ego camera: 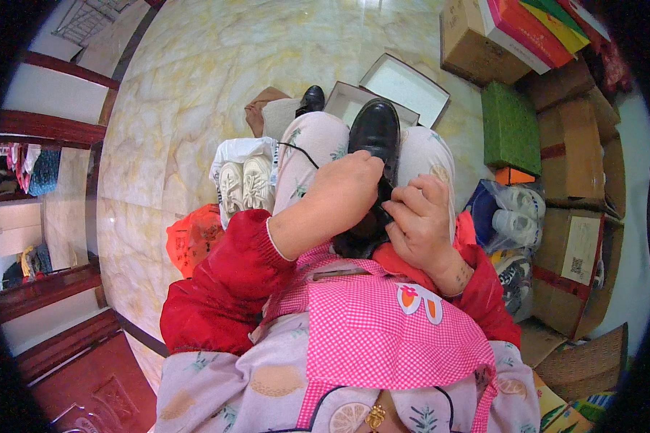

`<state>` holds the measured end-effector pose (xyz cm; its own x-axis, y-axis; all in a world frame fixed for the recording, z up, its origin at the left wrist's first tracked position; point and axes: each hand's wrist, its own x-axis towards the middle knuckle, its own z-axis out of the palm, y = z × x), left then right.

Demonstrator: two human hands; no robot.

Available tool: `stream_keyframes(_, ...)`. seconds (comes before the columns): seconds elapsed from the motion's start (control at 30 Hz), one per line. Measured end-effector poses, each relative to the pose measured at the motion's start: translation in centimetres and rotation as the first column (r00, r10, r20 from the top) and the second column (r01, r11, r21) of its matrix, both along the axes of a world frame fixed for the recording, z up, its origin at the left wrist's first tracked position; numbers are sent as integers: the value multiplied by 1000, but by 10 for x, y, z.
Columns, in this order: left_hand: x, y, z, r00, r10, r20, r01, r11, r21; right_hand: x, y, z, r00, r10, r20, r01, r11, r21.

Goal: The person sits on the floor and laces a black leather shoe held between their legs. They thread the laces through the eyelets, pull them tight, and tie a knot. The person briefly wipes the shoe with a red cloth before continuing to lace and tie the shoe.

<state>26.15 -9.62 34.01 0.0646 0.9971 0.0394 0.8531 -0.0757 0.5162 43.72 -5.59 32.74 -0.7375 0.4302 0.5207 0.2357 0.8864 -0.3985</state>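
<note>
A black leather shoe (376, 127) rests between my knees, its toe pointing away from me. My left hand (346, 181) is closed over the lacing area of the shoe. A black shoelace (300, 151) runs out from beneath that hand and sticks up to the left. On the shoe's right side, my right hand (417, 219) pinches something dark, a lace or the edge of the shoe; my fingers hide which. Dark material at the heel end lies on my lap, above the pink checked apron (395, 335).
Another black shoe (312, 100) lies on the floor beyond my left knee. Ahead stand a white open shoebox (352, 103) and its lid (406, 89). White sneakers (245, 184) sit at left beside an orange bag (195, 238). Cardboard boxes (569, 157) and bagged shoes (517, 214) line the right.
</note>
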Motion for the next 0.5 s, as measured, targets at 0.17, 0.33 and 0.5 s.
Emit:
stream_keyframes(0.17, -11, 5, -2, 981, 19, 193, -8, 998, -59, 1, 1, 0, 1000, 8, -7, -8, 1000, -18)
stream_keyframes(0.33, -14, 19, 5, 990, -84, 114, 103, 980, -172, 0, 2, 0, 1000, 27, -7, -27, 999, 23)
stream_keyframes(0.5, -13, 35, 12, 944, -297, -147, 258, 937, -238, -2, 0, -4, 998, 58, 12, -59, 991, 123)
